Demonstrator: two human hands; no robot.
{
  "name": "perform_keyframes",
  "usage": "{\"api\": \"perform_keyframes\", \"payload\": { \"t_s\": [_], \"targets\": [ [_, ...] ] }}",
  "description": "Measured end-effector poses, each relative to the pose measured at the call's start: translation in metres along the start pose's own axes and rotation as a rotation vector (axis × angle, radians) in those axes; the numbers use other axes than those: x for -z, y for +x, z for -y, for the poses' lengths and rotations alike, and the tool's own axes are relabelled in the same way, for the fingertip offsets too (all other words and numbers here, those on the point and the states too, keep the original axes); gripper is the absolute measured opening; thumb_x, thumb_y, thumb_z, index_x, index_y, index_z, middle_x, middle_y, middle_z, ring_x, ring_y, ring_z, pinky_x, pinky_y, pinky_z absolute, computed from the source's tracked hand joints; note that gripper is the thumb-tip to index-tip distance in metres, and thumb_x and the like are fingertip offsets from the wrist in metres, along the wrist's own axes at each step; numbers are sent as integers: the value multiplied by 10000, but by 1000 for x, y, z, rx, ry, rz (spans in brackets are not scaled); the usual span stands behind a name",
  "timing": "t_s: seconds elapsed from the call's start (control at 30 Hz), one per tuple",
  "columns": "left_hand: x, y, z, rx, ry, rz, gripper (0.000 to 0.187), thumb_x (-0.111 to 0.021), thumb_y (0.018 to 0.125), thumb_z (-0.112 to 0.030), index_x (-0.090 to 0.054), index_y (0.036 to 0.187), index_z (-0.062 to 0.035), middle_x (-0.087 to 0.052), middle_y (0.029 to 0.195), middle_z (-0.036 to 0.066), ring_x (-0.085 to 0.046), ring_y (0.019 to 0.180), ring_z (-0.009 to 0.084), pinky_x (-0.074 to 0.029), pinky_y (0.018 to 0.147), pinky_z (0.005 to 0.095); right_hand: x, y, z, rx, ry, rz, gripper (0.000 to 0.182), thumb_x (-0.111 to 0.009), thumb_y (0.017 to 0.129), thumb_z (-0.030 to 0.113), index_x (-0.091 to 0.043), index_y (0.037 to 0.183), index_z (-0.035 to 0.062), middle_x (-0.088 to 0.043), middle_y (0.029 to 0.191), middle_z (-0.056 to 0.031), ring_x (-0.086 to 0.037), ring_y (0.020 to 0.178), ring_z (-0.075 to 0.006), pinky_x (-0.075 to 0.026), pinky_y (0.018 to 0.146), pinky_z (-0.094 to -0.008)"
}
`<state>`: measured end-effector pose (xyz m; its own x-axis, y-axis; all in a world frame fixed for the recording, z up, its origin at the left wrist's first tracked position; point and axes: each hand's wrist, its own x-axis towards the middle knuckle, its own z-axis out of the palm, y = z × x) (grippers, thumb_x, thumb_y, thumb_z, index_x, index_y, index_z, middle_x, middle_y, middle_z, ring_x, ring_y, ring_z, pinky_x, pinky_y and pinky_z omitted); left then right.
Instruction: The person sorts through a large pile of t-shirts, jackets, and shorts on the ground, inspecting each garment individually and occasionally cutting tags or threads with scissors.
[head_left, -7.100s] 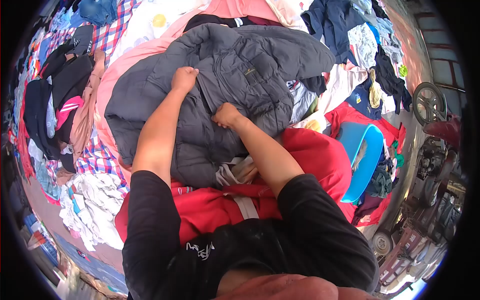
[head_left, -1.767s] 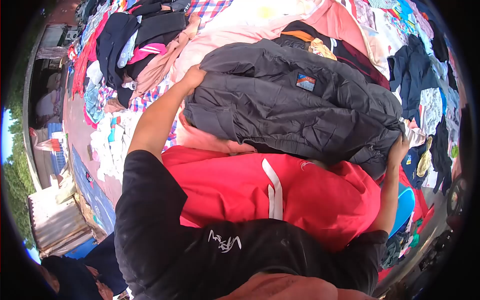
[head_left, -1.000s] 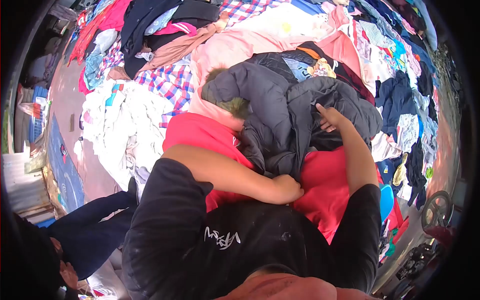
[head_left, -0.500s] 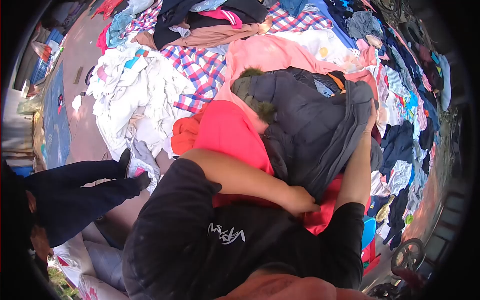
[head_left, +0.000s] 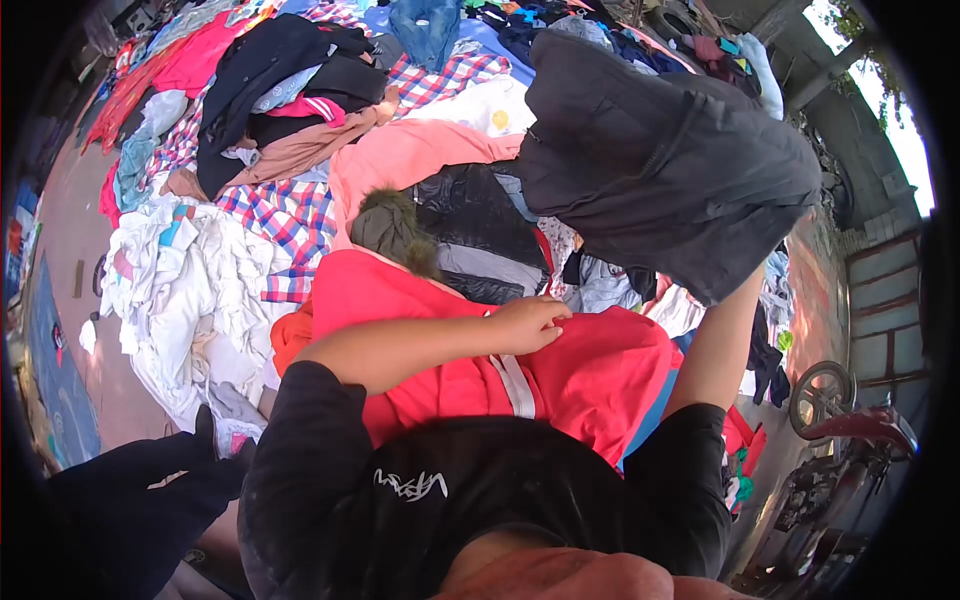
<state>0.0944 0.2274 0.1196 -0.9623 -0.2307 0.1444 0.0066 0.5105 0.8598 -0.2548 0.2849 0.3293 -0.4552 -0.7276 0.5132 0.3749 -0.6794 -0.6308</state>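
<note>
A dark grey jacket (head_left: 660, 160) hangs spread out in the air at the upper right, raised above the clothes. My right forearm (head_left: 735, 335) reaches up to its far lower corner, where my right hand grips the cloth, mostly hidden by it. My left hand (head_left: 532, 325) is over the red clothing (head_left: 610, 370) on my lap, fingers loosely curled, with nothing visible in them. Just beyond it lie a black shiny jacket with a grey band (head_left: 475, 220) and an olive garment with fur trim (head_left: 390, 225). Pink cloth (head_left: 370, 150) is under these.
A white clothes heap (head_left: 185, 290) and checked cloth (head_left: 285, 225) lie to the left. Dark clothing (head_left: 265, 85) is piled farther back. A motorbike (head_left: 840, 450) stands at the right. At the lower left, another person's dark-trousered legs (head_left: 140, 500) reach in.
My right hand has lifted the dark grey jacket up and to the right, uncovering the black one. My left hand has let go of it and moved up and left. The view has turned right.
</note>
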Motion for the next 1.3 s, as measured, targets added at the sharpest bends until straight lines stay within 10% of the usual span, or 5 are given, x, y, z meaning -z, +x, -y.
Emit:
{"api": "perform_keyframes", "payload": {
  "t_s": [0.23, 0.47, 0.73, 1.13, 1.3],
  "targets": [
    [7, -11, -12, -12, 151, -172, 553, -684, 873, -175, -484, 1376, -63, -487, 1401, 183, -665, 1037, 332, -566, 846, 422, 38, -129, -91, -370, -307, -363, 501, -640, 858, 10, -541, 1349, 4, -603, 1338, -127, -532, 1287, -283, -363, 1134, -415],
    [37, 0, -55, -135, 461, -270, 913, -820, 746, -276, -354, 1509, -89, -297, 1527, 314, -689, 924, 424, -584, 743, 445, -42, -229, -88, -780, -889, 53, 689, -794, 843, 118, -461, 1432, -17, -553, 1395, -108, -500, 1287, -246, -392, 1103, -364],
    [86, -19, -179, -314, 176, 19, 378, -758, 631, -236, -640, 885, 18, -664, 666, 190, -697, 688, 380, -558, 631, 471, -148, -220, 27, -545, -500, 502, 577, -742, 883, 276, -560, 1356, 1, -601, 1342, -137, -546, 1273, -294, -423, 1081, -414],
    [165, -39, -121, -260, -26, 130, 291, -699, 728, -187, -660, 945, 2, -684, 781, 201, -660, 770, 415, -515, 689, 476, -65, -206, -129, -641, -139, -621, 464, -561, 987, 227, -508, 1391, 6, -618, 1302, -144, -613, 1171, -258, -510, 980, -396],
    [315, -29, 10, 505, 8, -152, 327, -644, 796, -180, -680, 1072, -8, -703, 824, 195, -687, 563, 274, -554, 509, 380, 80, -50, -213, -597, -183, -673, 350, -443, 1039, 228, -547, 1310, 31, -622, 1278, -108, -644, 1073, -269, -577, 855, -402]
  ]
}}
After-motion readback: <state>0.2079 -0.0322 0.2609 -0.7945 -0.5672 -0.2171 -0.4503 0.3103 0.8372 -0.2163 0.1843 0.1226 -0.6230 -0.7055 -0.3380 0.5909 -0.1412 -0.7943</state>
